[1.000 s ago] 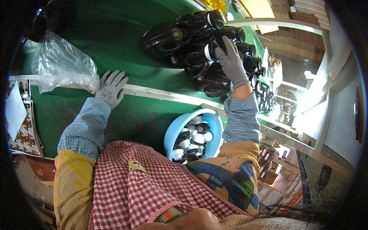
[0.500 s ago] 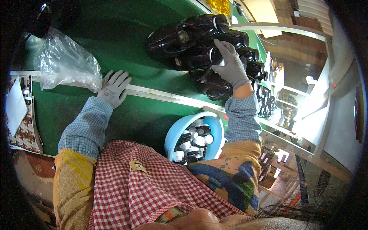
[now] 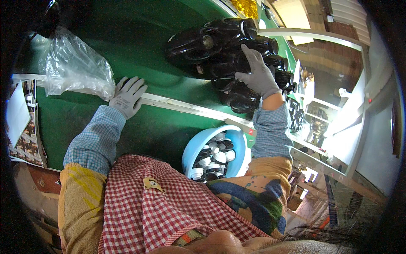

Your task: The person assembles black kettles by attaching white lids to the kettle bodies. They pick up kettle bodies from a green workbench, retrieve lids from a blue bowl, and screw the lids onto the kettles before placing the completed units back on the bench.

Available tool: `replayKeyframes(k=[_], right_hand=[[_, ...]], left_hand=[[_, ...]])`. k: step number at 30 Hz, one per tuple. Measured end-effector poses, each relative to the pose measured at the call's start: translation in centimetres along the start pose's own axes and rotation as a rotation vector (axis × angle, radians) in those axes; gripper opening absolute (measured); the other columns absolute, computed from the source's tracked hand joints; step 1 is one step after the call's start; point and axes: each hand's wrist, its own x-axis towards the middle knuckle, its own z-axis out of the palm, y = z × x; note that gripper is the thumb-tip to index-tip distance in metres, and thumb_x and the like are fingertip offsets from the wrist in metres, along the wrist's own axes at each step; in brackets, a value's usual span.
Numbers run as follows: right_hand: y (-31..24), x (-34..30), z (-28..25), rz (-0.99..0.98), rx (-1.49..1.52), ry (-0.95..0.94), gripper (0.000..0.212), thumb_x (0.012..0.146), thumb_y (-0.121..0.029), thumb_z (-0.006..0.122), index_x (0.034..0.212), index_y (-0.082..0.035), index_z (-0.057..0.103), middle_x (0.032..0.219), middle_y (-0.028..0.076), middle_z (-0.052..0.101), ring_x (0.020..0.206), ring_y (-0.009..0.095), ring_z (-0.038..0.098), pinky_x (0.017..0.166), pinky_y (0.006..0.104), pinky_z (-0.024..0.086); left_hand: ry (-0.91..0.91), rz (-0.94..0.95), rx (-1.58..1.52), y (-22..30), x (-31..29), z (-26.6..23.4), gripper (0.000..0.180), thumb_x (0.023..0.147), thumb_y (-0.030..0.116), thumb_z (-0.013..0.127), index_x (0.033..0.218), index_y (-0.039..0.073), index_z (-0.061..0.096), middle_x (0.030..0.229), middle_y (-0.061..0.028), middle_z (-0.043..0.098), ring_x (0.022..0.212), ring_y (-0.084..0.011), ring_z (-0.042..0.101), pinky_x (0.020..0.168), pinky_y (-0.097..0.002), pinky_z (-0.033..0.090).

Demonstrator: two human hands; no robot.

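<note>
My left hand (image 3: 128,97), in a grey-white work glove, lies flat with fingers stretched out across a pale metal strip (image 3: 163,103). Its fingertips rest next to a clear plastic bag (image 3: 76,67). At the upper right, my gloved right hand (image 3: 261,77) reaches into a cluster of glossy black bottles (image 3: 230,48) lying on their sides. The thumb and index finger spread around the dark end of one bottle; the other fingers are partly hidden. One bottle farther back shows a white ring (image 3: 242,28) near its end.
A light blue basin (image 3: 191,146) of black and white caps (image 3: 219,157) sits close to my body on the green surface (image 3: 148,127). Printed sheets (image 3: 36,139) lie at the far left. A pale-framed panel (image 3: 359,106) stands at the right, with gold material (image 3: 245,7) at the back.
The white ring that showed between my right thumb and index finger is no longer visible. My right hand has shifted slightly right; the left hand stays flat beside the bag.
</note>
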Motion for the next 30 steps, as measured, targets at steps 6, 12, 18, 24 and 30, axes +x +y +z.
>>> replayKeyframes(k=[6, 12, 18, 24, 30], right_hand=[[0.7, 0.1, 0.0, -0.096, 0.034, -0.028, 0.092, 0.066, -0.013, 0.081, 0.149, -0.019, 0.042, 0.140, 0.018, 0.046, 0.135, 0.036, 0.045, 0.115, 0.0415, 0.041], [1.3, 0.6, -0.5, -0.194, -0.042, -0.043, 0.082, 0.063, -0.013, 0.077, 0.140, -0.018, 0.048, 0.137, 0.020, 0.044, 0.130, 0.041, 0.049, 0.113, 0.0434, 0.045], [1.9, 0.4, -0.1, -0.195, -0.047, -0.018, 0.083, 0.066, -0.011, 0.076, 0.142, -0.022, 0.045, 0.140, 0.019, 0.042, 0.132, 0.040, 0.048, 0.113, 0.0434, 0.045], [1.6, 0.3, 0.1, -0.152, -0.110, -0.026, 0.085, 0.075, -0.028, 0.078, 0.150, -0.023, 0.039, 0.143, 0.019, 0.043, 0.130, 0.042, 0.052, 0.109, 0.0464, 0.048], [1.1, 0.4, 0.8, 0.096, -0.120, -0.014, 0.086, 0.082, -0.049, 0.073, 0.154, -0.022, 0.034, 0.143, 0.024, 0.045, 0.126, 0.044, 0.055, 0.105, 0.0481, 0.049]], left_hand=[[-0.044, -0.022, -0.028, 0.3, 0.1, -0.7, 0.054, 0.095, 0.029, 0.062, 0.145, 0.018, 0.046, 0.156, -0.0048, 0.039, 0.148, -0.0242, 0.031, 0.126, -0.0494, 0.018], [0.061, 0.018, -0.046, 0.0, -0.2, 0.0, 0.054, 0.091, 0.026, 0.061, 0.143, 0.014, 0.050, 0.153, -0.0076, 0.045, 0.144, -0.0289, 0.036, 0.123, -0.0515, 0.023], [0.043, 0.021, -0.059, 0.0, -0.1, -0.1, 0.054, 0.091, 0.026, 0.060, 0.143, 0.014, 0.050, 0.153, -0.0078, 0.044, 0.144, -0.0291, 0.037, 0.123, -0.0519, 0.022], [0.059, 0.018, -0.055, 0.0, -0.1, 0.2, 0.053, 0.091, 0.025, 0.061, 0.141, 0.013, 0.051, 0.152, -0.0084, 0.045, 0.144, -0.0294, 0.037, 0.123, -0.0524, 0.023], [0.053, 0.026, -0.068, 0.0, 0.0, -0.2, 0.052, 0.092, 0.025, 0.060, 0.141, 0.012, 0.051, 0.152, -0.0086, 0.044, 0.144, -0.0295, 0.036, 0.123, -0.0527, 0.022]])
